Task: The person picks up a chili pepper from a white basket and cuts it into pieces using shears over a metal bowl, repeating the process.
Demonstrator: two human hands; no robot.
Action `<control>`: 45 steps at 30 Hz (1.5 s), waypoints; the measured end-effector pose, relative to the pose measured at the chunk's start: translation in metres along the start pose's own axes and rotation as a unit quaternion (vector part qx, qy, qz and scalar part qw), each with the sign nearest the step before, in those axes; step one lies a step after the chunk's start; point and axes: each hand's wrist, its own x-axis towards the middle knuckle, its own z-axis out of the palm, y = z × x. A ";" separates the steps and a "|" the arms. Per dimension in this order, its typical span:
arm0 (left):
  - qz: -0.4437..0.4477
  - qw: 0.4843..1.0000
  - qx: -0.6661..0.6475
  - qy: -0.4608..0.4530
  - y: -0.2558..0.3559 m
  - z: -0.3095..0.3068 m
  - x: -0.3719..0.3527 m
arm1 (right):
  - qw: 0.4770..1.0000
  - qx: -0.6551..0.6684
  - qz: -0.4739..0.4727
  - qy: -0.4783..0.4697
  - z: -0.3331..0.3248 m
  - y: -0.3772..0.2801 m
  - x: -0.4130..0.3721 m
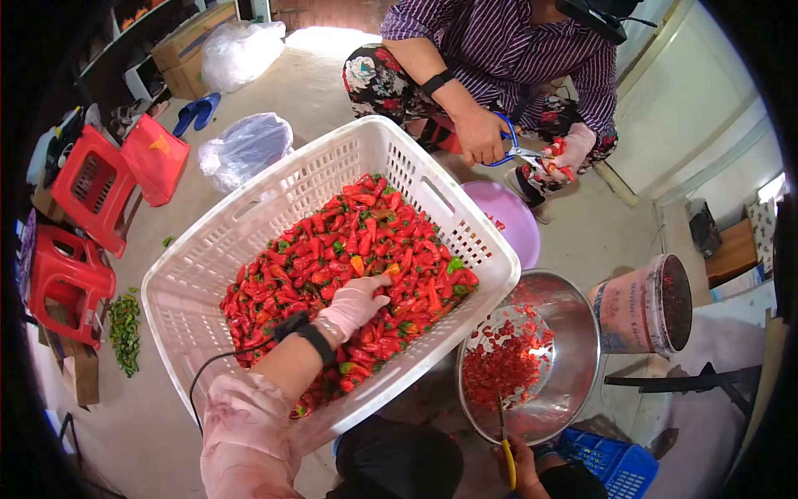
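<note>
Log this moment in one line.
Left hand: gloved, among red peppers in white plastic basket | right hand: holding yellow-handled scissors at round metal bowl

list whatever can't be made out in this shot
Head view throughout:
- Left grip: whether it holds a pepper; its own fingers and the peppers hide that.
- Right grip: most of its forearm, cut off by the bottom edge.
- Purple basin: its left part, behind the white basket.
- Bucket: contents, too dark.
</note>
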 end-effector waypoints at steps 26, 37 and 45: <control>0.096 0.961 0.241 -0.099 0.081 0.046 0.041 | 0.994 0.060 0.091 -0.016 0.001 -0.024 -0.012; -0.121 0.987 -0.108 0.004 0.034 -0.020 0.018 | 0.996 0.045 0.076 -0.019 0.003 -0.031 -0.013; -0.206 0.925 -0.315 -0.041 0.027 -0.006 0.024 | 0.998 0.018 0.062 -0.012 0.004 -0.030 -0.012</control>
